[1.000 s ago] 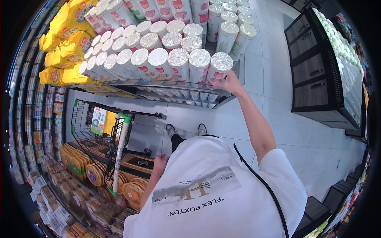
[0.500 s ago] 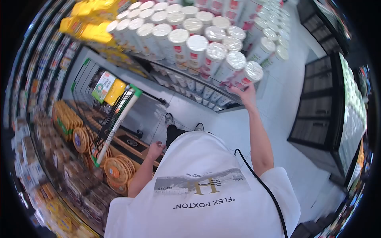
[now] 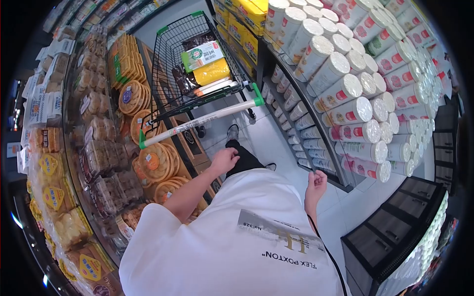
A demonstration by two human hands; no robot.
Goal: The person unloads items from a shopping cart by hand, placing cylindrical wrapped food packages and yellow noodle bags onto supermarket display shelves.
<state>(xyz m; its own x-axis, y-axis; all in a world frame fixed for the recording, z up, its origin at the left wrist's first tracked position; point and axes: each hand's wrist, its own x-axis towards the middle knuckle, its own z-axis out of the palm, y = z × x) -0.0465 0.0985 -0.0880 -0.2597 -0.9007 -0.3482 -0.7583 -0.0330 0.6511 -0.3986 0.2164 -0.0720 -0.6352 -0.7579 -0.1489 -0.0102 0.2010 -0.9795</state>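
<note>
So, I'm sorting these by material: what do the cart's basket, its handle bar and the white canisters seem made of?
Basket: probably coated metal, judging by its thin, dark wire grid.
Handle bar: likely smooth plastic, being pale and evenly rounded with printed lettering.
White canisters: cardboard or plastic, I can't tell; crinkled shine on the lids suggests clear film.

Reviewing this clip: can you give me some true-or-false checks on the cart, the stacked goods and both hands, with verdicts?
1. The cart holds a yellow package. True.
2. The left hand grips the cart's handle. False: the left hand is apart from the handle.
3. White canisters are to the cart's right in the picture. True.
4. The right hand clutches a canister. False: the right hand appears empty, fingers loosely curled.
</note>
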